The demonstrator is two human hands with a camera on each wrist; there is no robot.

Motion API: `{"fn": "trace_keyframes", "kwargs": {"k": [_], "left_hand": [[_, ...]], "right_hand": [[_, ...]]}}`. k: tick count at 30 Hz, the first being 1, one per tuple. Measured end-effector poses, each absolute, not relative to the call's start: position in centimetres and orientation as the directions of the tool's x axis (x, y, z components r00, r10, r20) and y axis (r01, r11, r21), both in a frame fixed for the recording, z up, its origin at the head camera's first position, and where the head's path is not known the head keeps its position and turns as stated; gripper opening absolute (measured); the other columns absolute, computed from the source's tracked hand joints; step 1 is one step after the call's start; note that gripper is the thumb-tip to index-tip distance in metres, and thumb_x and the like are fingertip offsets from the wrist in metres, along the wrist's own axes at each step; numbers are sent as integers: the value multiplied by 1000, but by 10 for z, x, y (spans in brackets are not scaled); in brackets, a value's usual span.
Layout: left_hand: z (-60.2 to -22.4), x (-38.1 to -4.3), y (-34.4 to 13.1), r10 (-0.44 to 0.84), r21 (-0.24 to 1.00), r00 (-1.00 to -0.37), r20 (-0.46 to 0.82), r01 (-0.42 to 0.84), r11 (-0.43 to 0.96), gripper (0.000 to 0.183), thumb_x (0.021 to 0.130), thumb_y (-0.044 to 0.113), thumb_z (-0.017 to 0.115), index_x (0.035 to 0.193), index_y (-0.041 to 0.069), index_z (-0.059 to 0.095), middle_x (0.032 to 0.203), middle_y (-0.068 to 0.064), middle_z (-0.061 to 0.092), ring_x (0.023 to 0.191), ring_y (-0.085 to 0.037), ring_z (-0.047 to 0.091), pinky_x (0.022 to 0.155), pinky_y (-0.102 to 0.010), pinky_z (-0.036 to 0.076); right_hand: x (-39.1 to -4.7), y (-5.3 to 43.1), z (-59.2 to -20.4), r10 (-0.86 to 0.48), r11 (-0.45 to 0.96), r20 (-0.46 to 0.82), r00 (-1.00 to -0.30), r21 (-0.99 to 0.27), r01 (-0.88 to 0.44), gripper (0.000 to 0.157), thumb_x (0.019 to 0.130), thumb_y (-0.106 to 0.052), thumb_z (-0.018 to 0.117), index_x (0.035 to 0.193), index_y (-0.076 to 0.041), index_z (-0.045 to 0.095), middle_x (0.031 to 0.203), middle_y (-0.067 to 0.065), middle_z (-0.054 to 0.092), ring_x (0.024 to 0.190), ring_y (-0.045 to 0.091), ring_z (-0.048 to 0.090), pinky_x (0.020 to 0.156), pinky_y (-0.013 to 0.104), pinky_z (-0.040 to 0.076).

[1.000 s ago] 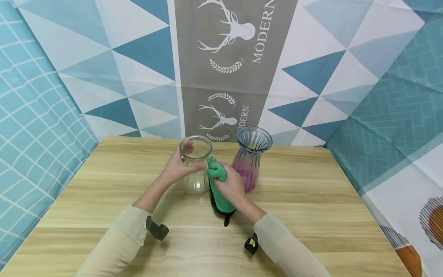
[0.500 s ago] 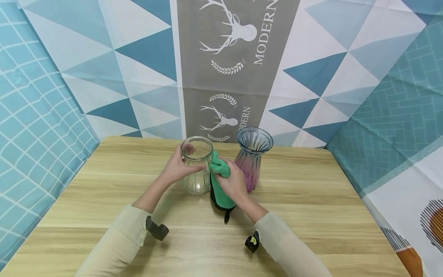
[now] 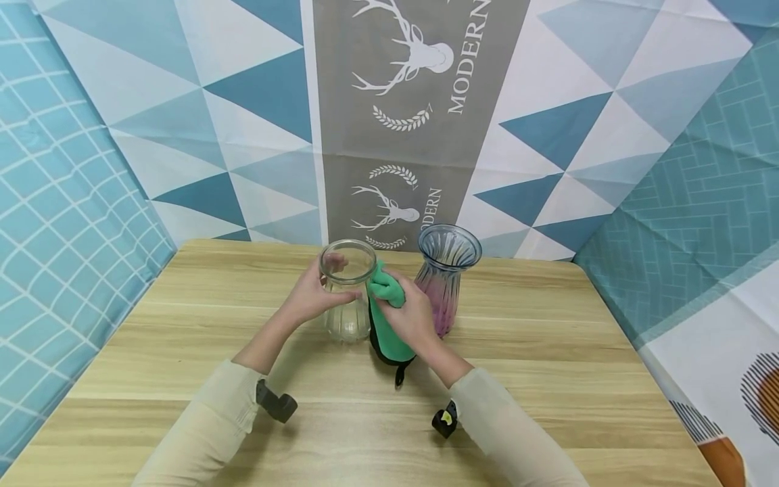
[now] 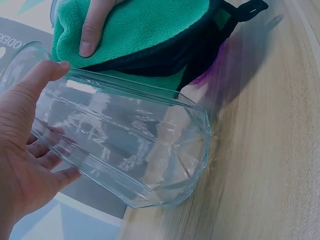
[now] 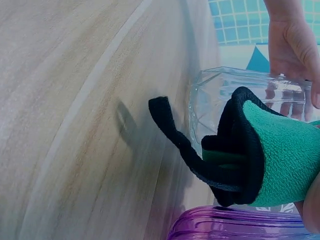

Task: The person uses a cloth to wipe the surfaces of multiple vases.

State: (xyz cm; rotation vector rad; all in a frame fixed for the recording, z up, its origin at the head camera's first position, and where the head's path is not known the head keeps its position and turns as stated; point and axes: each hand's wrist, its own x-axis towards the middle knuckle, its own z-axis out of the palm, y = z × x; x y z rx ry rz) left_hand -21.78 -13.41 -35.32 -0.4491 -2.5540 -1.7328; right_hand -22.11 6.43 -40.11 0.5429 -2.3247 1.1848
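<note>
A clear glass vase with panelled sides stands upright on the table. My left hand grips it from the left, thumb across the near side and fingers around the far side. In my right hand is a bunched green cloth with black edging and a black hanging loop. The cloth lies against the right side of the clear vase, and in the left wrist view my right thumb presses on it. Right behind that hand stands a blue and purple ribbed glass vase, partly hidden.
The wooden table runs out to all sides, its back edge close behind both vases. A patterned cloth backdrop rises there, with blue tiled sheets on the left.
My right hand and the green cloth have slid slightly up along the clear vase's right side. The left hand keeps its hold, and both vases stay where they stand.
</note>
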Motion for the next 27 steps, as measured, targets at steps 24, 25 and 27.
{"fn": "trace_keyframes", "kwargs": {"k": [24,25,27], "left_hand": [[-363,-223,-132,222,918,-947,233,289,271,78,74,7,78,135,-4,31,136,-25,44,130,-38,40,112,-51,28],[-363,-222,-132,217,919,-948,231,286,271,77,74,7,78,135,-4,31,136,-25,44,131,-38,40,112,-50,28],[-365,-224,-131,210,919,-951,228,281,275,77,74,7,78,135,-4,31,137,-25,43,131,-38,40,113,-50,28]], "right_hand": [[-213,64,-412,-145,626,418,-897,-664,-410,38,82,-19,71,119,-13,62,115,7,67,104,24,64,87,40,52],[-213,64,-413,-146,627,420,-896,-661,-412,38,82,-19,71,119,-13,62,116,7,67,104,24,64,88,40,52],[-213,65,-414,-144,626,423,-894,-661,-414,39,82,-19,71,120,-13,62,117,7,67,105,24,64,88,40,52]]}}
